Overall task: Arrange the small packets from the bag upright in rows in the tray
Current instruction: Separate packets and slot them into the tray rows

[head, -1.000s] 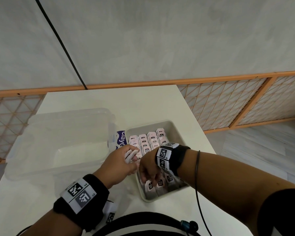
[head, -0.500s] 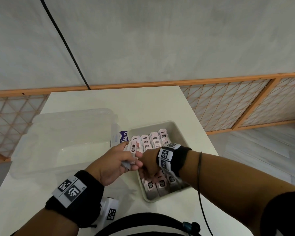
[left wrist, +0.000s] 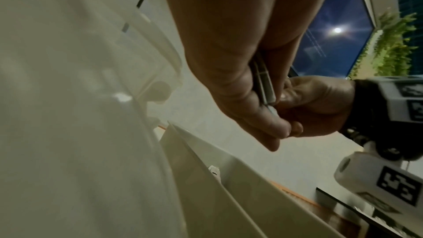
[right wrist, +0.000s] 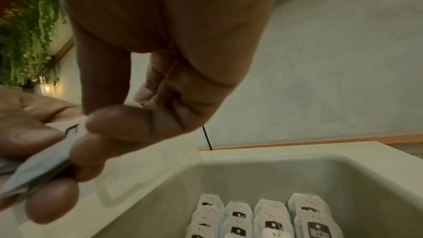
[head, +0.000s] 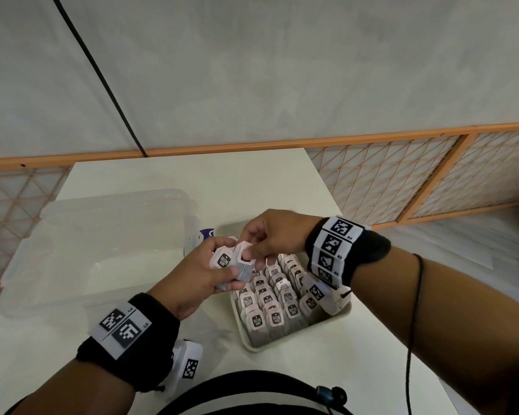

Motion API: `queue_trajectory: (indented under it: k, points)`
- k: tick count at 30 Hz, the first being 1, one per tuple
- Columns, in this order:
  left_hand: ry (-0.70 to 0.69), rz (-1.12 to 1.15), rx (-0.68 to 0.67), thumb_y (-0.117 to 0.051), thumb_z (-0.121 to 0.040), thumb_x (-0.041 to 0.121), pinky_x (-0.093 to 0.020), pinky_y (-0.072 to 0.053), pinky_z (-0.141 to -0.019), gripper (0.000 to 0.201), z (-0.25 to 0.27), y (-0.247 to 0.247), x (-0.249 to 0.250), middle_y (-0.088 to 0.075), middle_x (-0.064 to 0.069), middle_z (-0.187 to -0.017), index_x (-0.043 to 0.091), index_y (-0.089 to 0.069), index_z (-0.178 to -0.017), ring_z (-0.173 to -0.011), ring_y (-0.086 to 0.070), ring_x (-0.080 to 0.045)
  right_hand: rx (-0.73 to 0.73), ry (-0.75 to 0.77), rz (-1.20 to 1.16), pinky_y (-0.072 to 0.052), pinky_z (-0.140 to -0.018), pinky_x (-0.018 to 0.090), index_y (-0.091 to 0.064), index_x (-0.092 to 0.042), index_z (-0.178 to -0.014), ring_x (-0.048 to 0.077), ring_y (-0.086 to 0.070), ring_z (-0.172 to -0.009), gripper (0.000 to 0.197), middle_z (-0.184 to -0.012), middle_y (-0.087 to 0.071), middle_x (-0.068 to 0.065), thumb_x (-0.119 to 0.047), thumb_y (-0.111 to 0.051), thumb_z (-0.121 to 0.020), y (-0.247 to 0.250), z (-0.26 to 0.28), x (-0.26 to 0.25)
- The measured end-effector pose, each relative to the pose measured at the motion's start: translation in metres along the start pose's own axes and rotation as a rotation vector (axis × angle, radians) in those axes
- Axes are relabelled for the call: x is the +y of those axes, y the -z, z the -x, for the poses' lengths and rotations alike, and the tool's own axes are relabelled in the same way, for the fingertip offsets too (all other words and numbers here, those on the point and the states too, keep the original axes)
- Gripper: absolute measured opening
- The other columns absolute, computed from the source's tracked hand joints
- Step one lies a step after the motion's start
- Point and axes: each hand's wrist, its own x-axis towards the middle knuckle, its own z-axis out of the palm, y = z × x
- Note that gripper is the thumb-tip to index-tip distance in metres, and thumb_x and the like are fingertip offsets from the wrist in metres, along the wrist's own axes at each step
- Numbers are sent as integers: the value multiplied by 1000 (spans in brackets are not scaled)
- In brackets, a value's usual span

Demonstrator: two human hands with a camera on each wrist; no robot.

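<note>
Hiding the tray's [head: 339, 313] far rows, both hands share packets [head: 231, 265].

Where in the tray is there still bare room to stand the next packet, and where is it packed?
Bare room shows at the far end of the tray, between its far wall and the last row of packets. From there toward the near rim the rows stand crowded. The left hand holds a small stack, and the right hand pinches one from it.
</note>
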Motion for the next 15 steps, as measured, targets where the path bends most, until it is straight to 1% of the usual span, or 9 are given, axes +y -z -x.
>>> queue_trajectory:
  k: [2, 5, 7, 8, 10, 11, 13, 14, 15]
  points:
    - [-14, -58, 38, -58, -86, -10, -36, -60, -76, 40, -1, -2, -3, -55, -18, -121, 9, -47, -120, -93, -68, -35, 15, -36, 15, -51, -54, 15, -64, -11, -88, 5, -64, -53, 4, -60, -68, -5, -9, -67, -87, -1, 0, 4]
    - [-22, -183, 97, -57, -89, -4, -40, -59, -79, 32, -4, -1, -10, -63, -19, -112, 12, -50, -116, -87, -70, -32, 4, -116, 180, -51, -55, 19, -64, -19, -78, 9, -63, -56, 11, -57, -66, -7, -13, -70, -85, 0, -2, 12]
    - [-4, -261, 94, -52, -93, -1, -41, -58, -82, 28, -4, 1, -14, -68, -20, -104, 17, -51, -114, -90, -71, -29, -93, -200, 412, -50, -57, 21, -66, -19, -84, 8, -63, -57, 6, -61, -66, -10, -19, -72, -83, -5, -4, 20]
    - [6, -298, 80, -49, -94, 0, -39, -58, -82, 27, -4, 1, -15, -68, -19, -103, 20, -52, -113, -92, -70, -28, -155, -244, 528, -52, -61, 22, -68, -17, -93, 8, -64, -57, 12, -67, -67, -10, -21, -73, -82, -10, -7, 24]
    - [23, -375, 49, -44, -96, 0, -34, -58, -79, 29, -2, 0, -17, -69, -13, -103, 24, -53, -110, -96, -69, -24, -291, -327, 677, -57, -69, 28, -66, -13, -107, 12, -65, -60, 26, -79, -68, -2, -19, -73, -82, -22, -12, 31]
    - [27, -410, 35, -43, -96, 0, -32, -58, -77, 31, -1, -1, -18, -69, -11, -102, 26, -54, -109, -97, -68, -21, -356, -346, 726, -57, -68, 26, -66, -13, -108, 12, -64, -57, 26, -81, -68, 1, -16, -72, -83, -27, -14, 34]
    - [27, -459, 23, -42, -96, 1, -32, -59, -76, 33, -1, -2, -19, -70, -7, -101, 29, -54, -108, -96, -68, -17, -443, -336, 812, -49, -49, 11, -64, -12, -111, 4, -59, -43, 27, -86, -68, 4, -12, -69, -84, -35, -17, 34]
    - [29, -474, 24, -42, -96, 1, -32, -59, -76, 33, -1, -2, -19, -70, -6, -101, 29, -54, -108, -95, -69, -16, -466, -320, 842, -44, -40, 6, -64, -12, -116, 1, -59, -40, 31, -91, -68, 4, -12, -69, -85, -37, -19, 33]
    - [29, -486, 27, -42, -96, 1, -32, -58, -76, 33, -1, -3, -18, -70, -6, -101, 29, -54, -109, -94, -69, -14, -491, -311, 869, -40, -36, 5, -63, -12, -119, 1, -61, -44, 35, -93, -68, 3, -11, -69, -85, -40, -20, 32]
